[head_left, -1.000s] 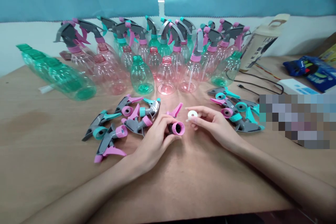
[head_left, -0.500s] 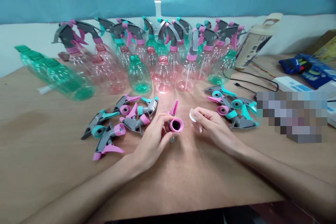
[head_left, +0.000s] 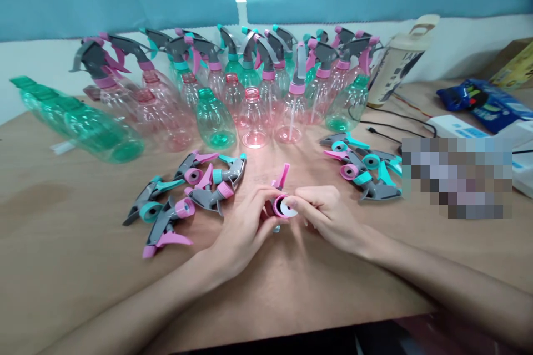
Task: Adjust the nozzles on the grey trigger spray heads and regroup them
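My left hand (head_left: pixel 245 227) is wrapped round a pink and grey spray trigger head (head_left: pixel 283 176), its collar opening turned toward me. Between the thumb and fingers of my right hand (head_left: pixel 328 211) is a small white round gasket (head_left: pixel 288 208). The disc lies at the mouth of the pink collar, covering part of the dark opening. Whether it has gone inside the rim I cannot tell. Loose trigger heads (head_left: pixel 210 198) lie left of my hands, and more trigger heads (head_left: pixel 381 191) lie to the right.
Clear pink bottles (head_left: pixel 255 122) and green bottles (head_left: pixel 214 122) stand across the back, several topped with trigger heads. Green bottles (head_left: pixel 97 127) lean at the left. At right are a cream tumbler (head_left: pixel 400 64), a black cable (head_left: pixel 400 125), a blue packet (head_left: pixel 487 105) and a blurred patch.
My right hand has moved left and brought the white gasket to the collar opening. My left hand still holds the trigger head. The view has shifted slightly.
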Demonstrator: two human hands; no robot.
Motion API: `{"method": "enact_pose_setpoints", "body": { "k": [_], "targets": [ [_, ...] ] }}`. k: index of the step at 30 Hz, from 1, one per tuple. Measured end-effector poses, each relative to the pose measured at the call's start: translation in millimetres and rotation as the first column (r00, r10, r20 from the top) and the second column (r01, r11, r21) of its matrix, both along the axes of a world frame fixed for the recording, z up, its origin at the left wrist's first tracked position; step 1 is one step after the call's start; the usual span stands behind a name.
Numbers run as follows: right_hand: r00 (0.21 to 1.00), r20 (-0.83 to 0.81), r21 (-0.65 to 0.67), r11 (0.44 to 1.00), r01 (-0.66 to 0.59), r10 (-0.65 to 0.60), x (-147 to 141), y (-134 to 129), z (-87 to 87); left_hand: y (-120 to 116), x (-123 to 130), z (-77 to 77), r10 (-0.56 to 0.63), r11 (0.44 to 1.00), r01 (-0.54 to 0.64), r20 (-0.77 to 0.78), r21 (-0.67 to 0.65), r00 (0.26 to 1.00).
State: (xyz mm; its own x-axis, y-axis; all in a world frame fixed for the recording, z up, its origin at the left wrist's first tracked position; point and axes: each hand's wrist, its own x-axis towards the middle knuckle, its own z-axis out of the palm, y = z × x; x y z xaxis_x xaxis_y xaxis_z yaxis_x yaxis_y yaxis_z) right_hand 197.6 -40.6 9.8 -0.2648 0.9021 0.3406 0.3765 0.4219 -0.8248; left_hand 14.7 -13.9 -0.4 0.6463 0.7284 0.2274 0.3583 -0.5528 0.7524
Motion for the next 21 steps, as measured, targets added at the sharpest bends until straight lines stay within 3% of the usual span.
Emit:
{"method": "enact_pose_setpoints", "body": {
  "k": [8, 15, 21],
  "targets": [
    [0.998, 0.029, -0.001, 0.999, -0.054, 0.054, -2, 2, 0.8, 0, 1, 1.2, -0.032, 0.999, 0.032, 0.017, -0.006, 0.999],
    [0.966, 0.246, 0.081, 0.995, 0.059, -0.078, 1, 1, -5.1, -1, 0, 0.6, -0.042, 0.999, 0.041, -0.011, -0.021, 0.999],
    [0.983, 0.120, 0.106, 0.986, 0.126, -0.139, 10, 6, -6.2, -1, 0, 3.1, -0.022, 0.999, 0.021, -0.011, -0.030, 1.000]
  ]
}}
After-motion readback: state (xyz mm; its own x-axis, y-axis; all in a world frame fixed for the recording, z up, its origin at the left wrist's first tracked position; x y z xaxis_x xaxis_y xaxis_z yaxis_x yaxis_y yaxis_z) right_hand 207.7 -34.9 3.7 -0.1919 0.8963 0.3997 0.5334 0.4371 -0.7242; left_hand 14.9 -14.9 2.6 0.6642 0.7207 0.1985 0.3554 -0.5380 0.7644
